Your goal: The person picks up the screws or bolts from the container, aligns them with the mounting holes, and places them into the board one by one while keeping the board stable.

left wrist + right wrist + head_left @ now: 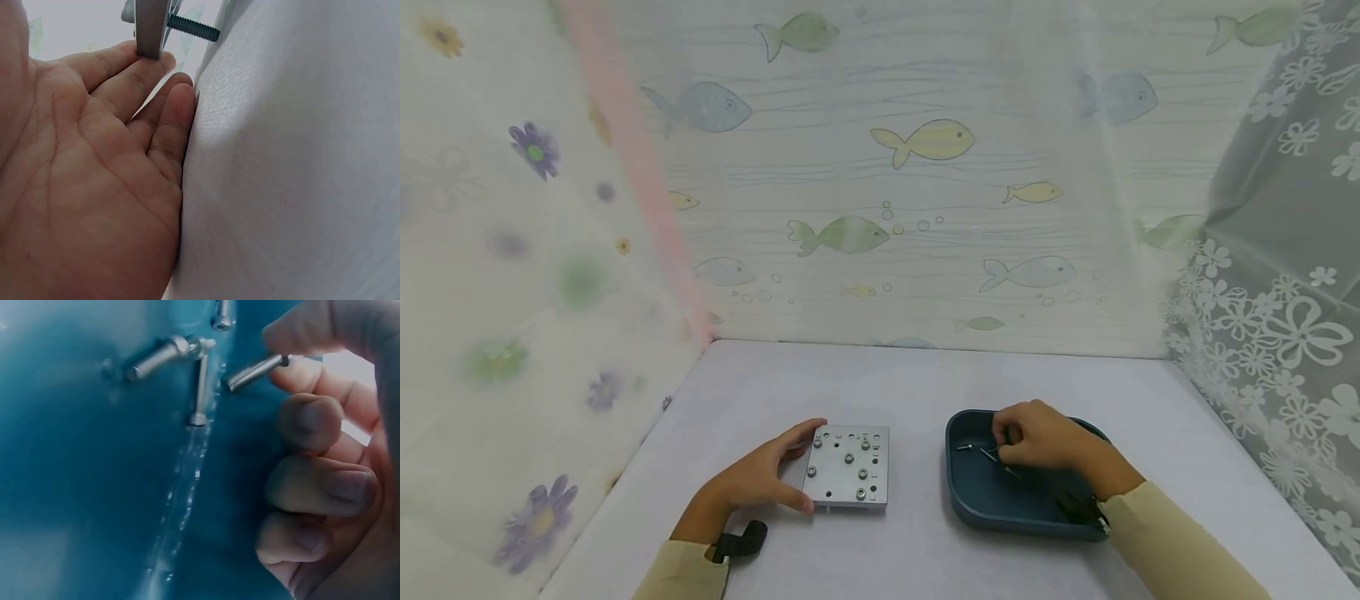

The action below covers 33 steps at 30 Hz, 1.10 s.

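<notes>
A square metal plate with holes and several socket head screws lies on the table left of centre. My left hand holds it at its left side, thumb at the near corner and fingertips at the far one. In the left wrist view, fingertips meet the plate's edge, and a threaded screw end sticks out from its underside. Over the tray, my right hand pinches a screw between thumb and index finger, the other fingers curled. Loose screws lie below it.
The dark blue tray with rounded corners stands right of the plate on a white-covered table. Fish-patterned curtain hangs behind, with flowered sheets at both sides. Dark straps with small devices sit on the wrists.
</notes>
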Each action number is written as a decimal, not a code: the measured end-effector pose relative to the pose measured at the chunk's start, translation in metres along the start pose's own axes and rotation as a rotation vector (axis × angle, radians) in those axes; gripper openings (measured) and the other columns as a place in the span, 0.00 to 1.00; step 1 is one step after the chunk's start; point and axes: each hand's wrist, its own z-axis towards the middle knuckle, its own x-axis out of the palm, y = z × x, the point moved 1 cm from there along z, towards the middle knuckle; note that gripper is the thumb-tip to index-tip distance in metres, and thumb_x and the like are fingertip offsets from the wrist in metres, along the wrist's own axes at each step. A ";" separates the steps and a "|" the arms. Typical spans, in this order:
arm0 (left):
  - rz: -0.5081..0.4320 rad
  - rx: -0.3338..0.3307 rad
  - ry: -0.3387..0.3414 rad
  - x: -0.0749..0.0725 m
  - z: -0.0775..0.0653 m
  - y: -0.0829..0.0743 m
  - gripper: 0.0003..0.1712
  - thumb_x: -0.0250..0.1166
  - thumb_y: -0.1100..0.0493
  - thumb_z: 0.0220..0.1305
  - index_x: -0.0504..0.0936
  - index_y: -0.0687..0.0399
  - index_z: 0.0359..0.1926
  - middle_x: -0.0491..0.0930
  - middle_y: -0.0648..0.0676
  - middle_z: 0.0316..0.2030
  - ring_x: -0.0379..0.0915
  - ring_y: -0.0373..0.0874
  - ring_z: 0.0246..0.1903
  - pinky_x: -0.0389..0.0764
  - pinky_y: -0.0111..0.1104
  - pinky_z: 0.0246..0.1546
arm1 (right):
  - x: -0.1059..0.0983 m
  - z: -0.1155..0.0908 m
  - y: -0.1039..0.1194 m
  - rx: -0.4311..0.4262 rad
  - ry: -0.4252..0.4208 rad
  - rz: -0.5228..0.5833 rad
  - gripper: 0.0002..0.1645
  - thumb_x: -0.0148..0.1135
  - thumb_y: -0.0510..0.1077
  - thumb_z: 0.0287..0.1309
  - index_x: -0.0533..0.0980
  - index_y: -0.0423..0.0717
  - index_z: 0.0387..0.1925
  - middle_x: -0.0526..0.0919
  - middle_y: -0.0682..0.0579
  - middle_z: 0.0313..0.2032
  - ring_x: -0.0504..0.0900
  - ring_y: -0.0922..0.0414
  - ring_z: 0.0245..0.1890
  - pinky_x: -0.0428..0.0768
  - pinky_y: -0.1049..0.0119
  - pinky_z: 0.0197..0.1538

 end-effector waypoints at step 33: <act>-0.024 0.004 0.011 -0.001 -0.002 -0.003 0.70 0.88 0.50 0.39 0.57 0.38 0.81 0.58 0.51 0.79 0.57 0.61 0.77 0.52 0.61 0.78 | -0.007 0.026 0.070 -0.273 -0.203 0.331 0.11 0.69 0.36 0.58 0.85 0.57 0.37 0.62 0.61 0.17 0.60 0.67 0.17 0.66 0.71 0.23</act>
